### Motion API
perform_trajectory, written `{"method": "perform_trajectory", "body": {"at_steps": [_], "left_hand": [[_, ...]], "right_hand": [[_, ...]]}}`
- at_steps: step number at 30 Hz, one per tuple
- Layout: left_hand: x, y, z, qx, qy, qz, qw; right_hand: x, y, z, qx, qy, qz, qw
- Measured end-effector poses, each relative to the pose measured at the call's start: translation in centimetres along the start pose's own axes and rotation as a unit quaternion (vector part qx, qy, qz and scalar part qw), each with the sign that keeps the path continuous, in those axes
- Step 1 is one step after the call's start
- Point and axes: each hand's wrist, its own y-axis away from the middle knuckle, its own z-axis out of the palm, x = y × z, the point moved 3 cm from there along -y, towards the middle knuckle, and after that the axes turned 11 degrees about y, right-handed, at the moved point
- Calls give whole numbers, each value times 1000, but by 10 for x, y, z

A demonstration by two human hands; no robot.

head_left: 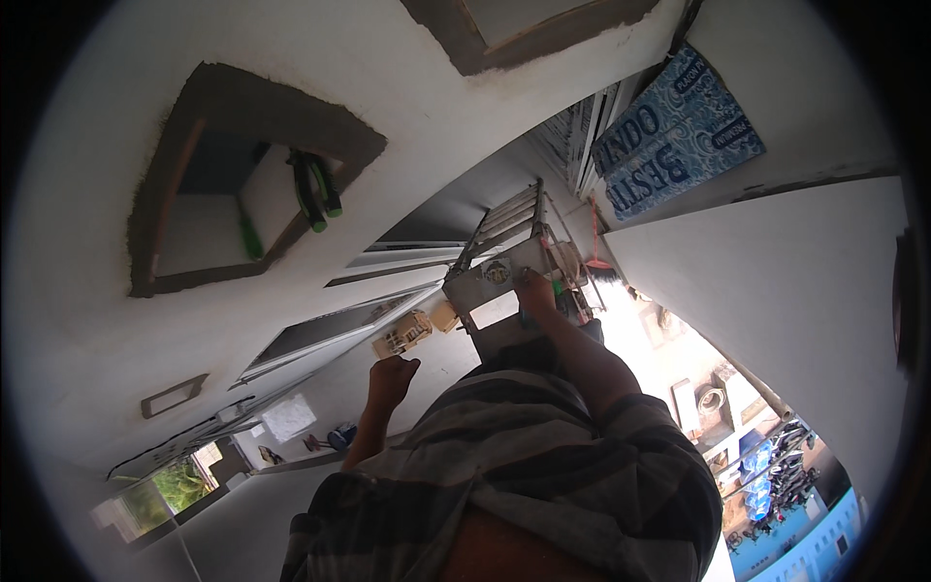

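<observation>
My right hand rests on the grey metal top plate of an aluminium stepladder, fingers curled over the plate's edge. A small green-handled item lies right beside that hand. My left hand is held out in a closed fist to the left of the ladder, and I see nothing in it. My striped shirt fills the lower middle of the view.
A rough-edged recess in the white wall holds green-handled pliers and a green screwdriver. A blue patterned sack leans at the upper right. A small wooden rack is near the ladder. A window shows at the lower left.
</observation>
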Motion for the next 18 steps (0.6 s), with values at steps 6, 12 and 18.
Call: {"method": "perform_trajectory", "body": {"at_steps": [6,12,18], "left_hand": [[17,-1,-8,24,92,14,995],[17,-2,-11,31,70,19,997],[66,-7,-32,72,95,46,992]], "right_hand": [[-15,-28,26,10,37,33,999],[4,-47,52,-8,81,36,996],[0,-20,8,45,-41,-69,996]]}}
